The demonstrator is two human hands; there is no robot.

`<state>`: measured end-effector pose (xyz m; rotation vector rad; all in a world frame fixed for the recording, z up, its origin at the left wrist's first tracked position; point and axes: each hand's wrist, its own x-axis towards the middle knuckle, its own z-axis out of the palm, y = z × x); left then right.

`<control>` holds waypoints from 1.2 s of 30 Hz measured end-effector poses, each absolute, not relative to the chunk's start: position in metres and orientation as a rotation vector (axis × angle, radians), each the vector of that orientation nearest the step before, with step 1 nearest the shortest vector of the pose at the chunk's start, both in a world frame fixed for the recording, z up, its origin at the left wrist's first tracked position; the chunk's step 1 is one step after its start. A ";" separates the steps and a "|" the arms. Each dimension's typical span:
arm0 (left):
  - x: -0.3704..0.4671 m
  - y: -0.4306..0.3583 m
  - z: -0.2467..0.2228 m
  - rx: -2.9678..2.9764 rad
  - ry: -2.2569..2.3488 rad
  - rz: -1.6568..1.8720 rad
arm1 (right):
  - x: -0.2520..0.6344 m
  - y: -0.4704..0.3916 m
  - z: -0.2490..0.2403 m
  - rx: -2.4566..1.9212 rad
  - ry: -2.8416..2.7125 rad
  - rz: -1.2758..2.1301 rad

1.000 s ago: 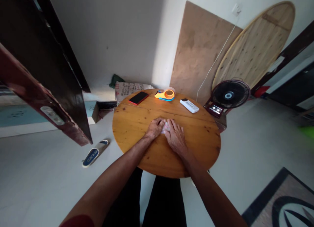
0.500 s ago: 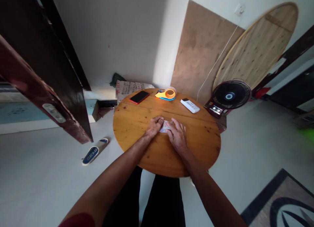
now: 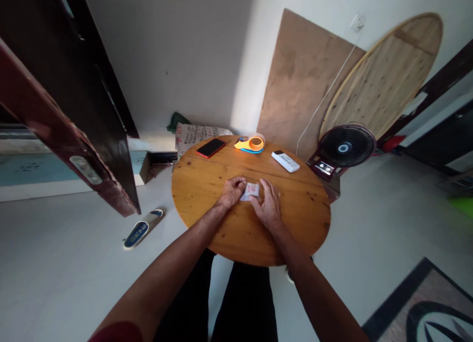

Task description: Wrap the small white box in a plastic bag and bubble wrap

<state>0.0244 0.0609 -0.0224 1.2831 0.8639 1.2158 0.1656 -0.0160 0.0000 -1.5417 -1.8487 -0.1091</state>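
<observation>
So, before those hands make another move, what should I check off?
1. Small packet resting on the table: ok, it lies between the hands.
2. Left hand at the packet: ok, fingers pinched at its left edge.
3. Right hand free to move: ok, it is open on the packet's other side.
4. Right thumb off the packet: cannot tell, its tip is at the lower right corner.
5. Phone, tape dispenser and white device out of the way: ok, all lie beyond the hands.
</observation>
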 end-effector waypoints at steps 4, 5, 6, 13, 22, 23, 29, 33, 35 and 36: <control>0.024 0.058 -0.020 1.263 0.868 1.228 | 0.168 -0.015 -0.001 -1.549 -1.909 -0.089; 0.024 0.058 -0.019 1.266 0.869 1.226 | 0.168 -0.015 -0.001 -1.560 -1.940 -0.101; 0.024 0.057 -0.018 1.271 0.869 1.223 | 0.169 -0.015 -0.002 -1.571 -1.967 -0.122; 0.024 0.054 -0.014 1.276 0.900 1.226 | 0.170 -0.015 -0.003 -1.583 -1.991 -0.245; 0.025 0.059 -0.020 1.120 0.884 1.317 | 0.169 -0.016 -0.001 -1.527 -1.953 -0.235; 0.025 0.059 -0.021 1.101 0.871 1.320 | 0.169 -0.016 0.000 -1.523 -1.953 -0.236; 0.026 0.058 -0.021 1.069 0.815 1.289 | 0.168 -0.017 0.000 -1.502 -1.951 -0.238; 0.026 0.062 -0.026 1.038 0.797 1.270 | 0.168 -0.017 -0.001 -1.481 -1.923 -0.203; 0.026 0.063 -0.026 1.023 0.773 1.249 | 0.167 -0.017 -0.001 -1.473 -1.899 -0.197; 0.026 0.063 -0.026 1.017 0.761 1.241 | 0.167 -0.017 -0.001 -1.475 -1.902 -0.199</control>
